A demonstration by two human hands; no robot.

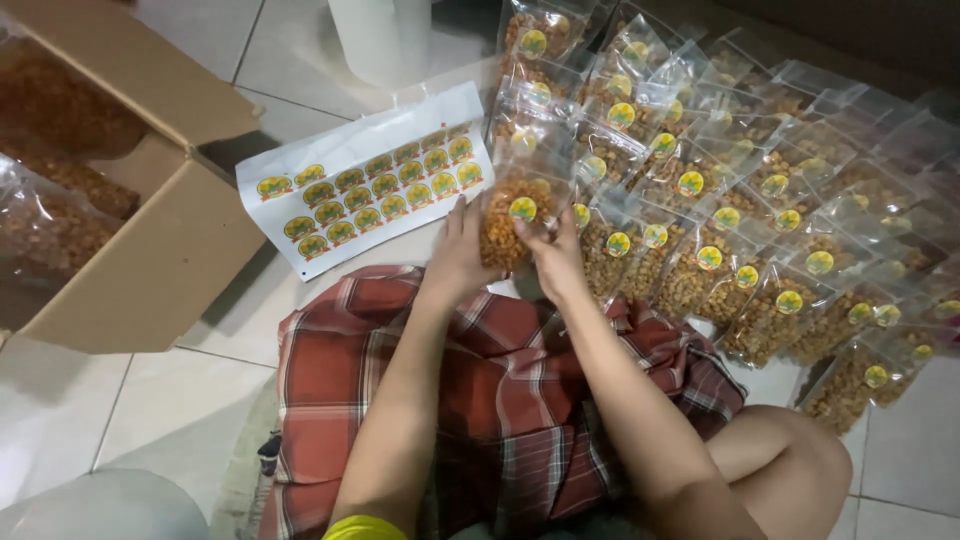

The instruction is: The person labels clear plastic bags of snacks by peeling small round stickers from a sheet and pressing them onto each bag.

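Both hands, left hand [458, 248] and right hand [553, 252], grasp one snack pouch [512, 215] between sticker sheet [365, 190] and crowded pouch rows [740, 200].

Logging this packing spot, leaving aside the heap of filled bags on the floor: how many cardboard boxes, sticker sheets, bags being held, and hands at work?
cardboard box: 1
sticker sheet: 1
snack bag, held: 1
hands, left hand and right hand: 2
Total: 5
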